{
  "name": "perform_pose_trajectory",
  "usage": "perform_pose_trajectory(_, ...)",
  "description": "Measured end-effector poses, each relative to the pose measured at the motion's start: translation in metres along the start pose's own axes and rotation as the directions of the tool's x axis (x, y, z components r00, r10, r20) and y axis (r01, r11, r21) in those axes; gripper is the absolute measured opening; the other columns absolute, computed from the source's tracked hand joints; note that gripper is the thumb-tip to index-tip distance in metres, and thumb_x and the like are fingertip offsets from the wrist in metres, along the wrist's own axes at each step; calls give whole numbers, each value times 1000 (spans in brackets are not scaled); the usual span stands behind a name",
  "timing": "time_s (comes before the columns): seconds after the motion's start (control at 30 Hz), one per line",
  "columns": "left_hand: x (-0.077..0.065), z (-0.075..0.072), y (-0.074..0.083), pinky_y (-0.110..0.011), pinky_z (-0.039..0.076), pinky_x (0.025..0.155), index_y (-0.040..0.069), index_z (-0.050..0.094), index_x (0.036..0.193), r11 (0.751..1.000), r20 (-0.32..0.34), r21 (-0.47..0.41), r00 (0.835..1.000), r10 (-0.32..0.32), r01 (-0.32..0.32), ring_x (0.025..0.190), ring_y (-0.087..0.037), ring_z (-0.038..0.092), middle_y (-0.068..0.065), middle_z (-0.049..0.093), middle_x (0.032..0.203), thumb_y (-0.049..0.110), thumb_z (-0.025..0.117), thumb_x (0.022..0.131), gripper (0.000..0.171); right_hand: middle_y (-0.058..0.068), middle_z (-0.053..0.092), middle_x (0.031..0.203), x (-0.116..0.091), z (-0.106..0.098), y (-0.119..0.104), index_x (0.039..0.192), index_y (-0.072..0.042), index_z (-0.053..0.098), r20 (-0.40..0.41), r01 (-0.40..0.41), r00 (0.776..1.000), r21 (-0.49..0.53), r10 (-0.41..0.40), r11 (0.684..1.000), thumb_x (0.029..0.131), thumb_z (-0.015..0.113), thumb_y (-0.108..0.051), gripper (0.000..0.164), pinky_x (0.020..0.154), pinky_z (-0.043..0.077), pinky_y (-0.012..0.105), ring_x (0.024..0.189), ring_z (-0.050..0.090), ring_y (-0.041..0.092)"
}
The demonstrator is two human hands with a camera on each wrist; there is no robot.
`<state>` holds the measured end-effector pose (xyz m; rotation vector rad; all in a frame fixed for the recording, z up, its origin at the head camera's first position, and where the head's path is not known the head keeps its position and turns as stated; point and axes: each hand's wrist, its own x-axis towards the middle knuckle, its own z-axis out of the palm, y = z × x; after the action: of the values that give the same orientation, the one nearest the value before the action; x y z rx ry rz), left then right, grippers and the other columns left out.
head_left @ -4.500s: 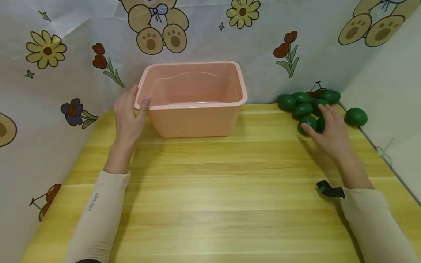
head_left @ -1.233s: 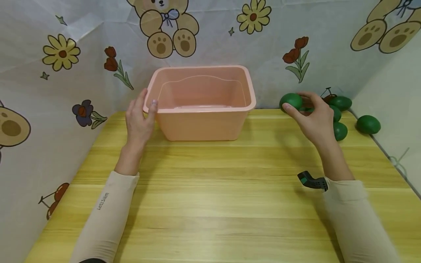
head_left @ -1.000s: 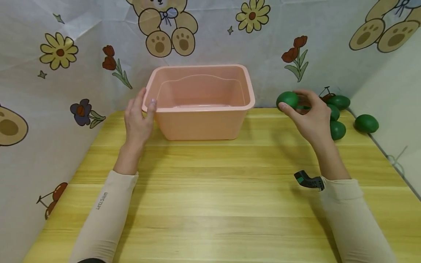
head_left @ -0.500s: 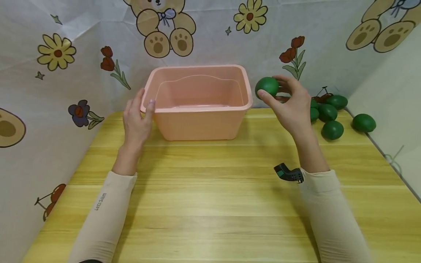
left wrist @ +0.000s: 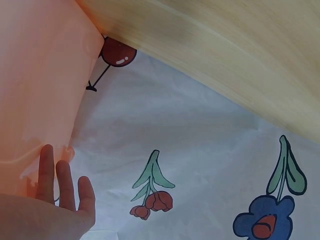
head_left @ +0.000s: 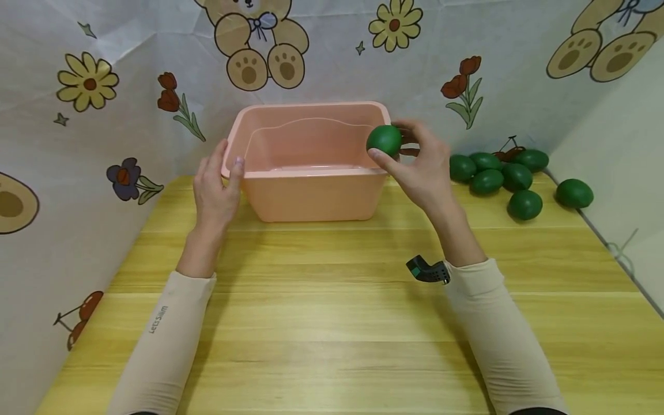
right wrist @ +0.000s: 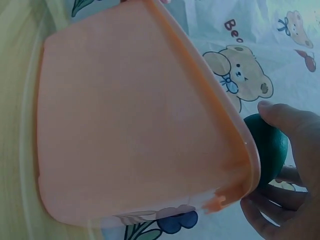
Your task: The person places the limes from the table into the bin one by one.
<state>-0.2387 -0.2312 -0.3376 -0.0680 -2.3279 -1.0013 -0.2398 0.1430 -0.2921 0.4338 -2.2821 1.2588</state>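
A pink plastic bin [head_left: 316, 199] stands upright at the back of the table, its inside bare where visible. My left hand [head_left: 212, 196] rests at its near left corner, thumb over the rim. Straight fingers [left wrist: 62, 182] lie along the bin's side in the left wrist view. At the bin's right end my right hand [head_left: 422, 164] holds a smooth, dark green, lime-like fruit [head_left: 384, 139] between thumb and fingers, over the rim. Seen from the right wrist, the bin's edge partly covers this fruit [right wrist: 268, 150].
Several more green lime-like fruits [head_left: 486, 182] lie grouped at the back right of the wooden table [head_left: 332, 311]. One fruit [head_left: 574, 193] sits apart at the right edge. A printed sheet [head_left: 332, 52] rises behind the bin; a pale wall [head_left: 622, 161] borders the right.
My right hand has taken one green fruit from the group and carried it left to the bin's right rim. The left hand keeps its place at the bin.
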Motion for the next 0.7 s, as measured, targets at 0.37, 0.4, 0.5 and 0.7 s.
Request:
perform_pose_trajectory(0.37, 0, -1, 1, -57, 43, 103, 14, 48, 159, 999, -14, -32, 1000, -10, 10, 119, -40, 56, -27, 60, 137, 54, 49, 102, 70, 14, 67, 128, 0, 16, 8, 135, -8, 64, 34, 129, 991, -150, -126, 980, 87, 84, -41, 62, 100, 41, 47, 118, 53, 31)
perform_pose_trajectory(0.4, 0, -1, 0, -56, 42, 102, 14, 48, 159, 999, -16, -38, 1000, -11, 11, 117, -40, 55, -27, 60, 136, 54, 49, 101, 70, 14, 67, 126, 0, 17, 8, 134, -8, 65, 29, 134, 991, -154, -131, 979, 87, 84, -41, 60, 99, 40, 47, 117, 53, 31)
perform_pose_trajectory(0.5, 0, 0, 0, -56, 43, 102, 14, 48, 159, 999, -14, -38, 1000, -12, 11, 118, -39, 55, -27, 60, 136, 55, 49, 102, 70, 14, 69, 120, 1, 19, 8, 126, -6, 70, 21, 133, 991, -161, -131, 978, 90, 81, -38, 50, 98, 38, 48, 114, 51, 33)
perform_pose_trajectory(0.7, 0, 1, 0, -55, 43, 100, 12, 48, 159, 999, -8, -34, 1000, -1, 1, 116, -38, 55, -27, 60, 135, 55, 49, 102, 71, 15, 71, 118, 0, 20, 10, 114, -5, 75, 8, 112, 994, -168, -113, 979, 93, 76, -31, 34, 100, 38, 48, 114, 51, 35)
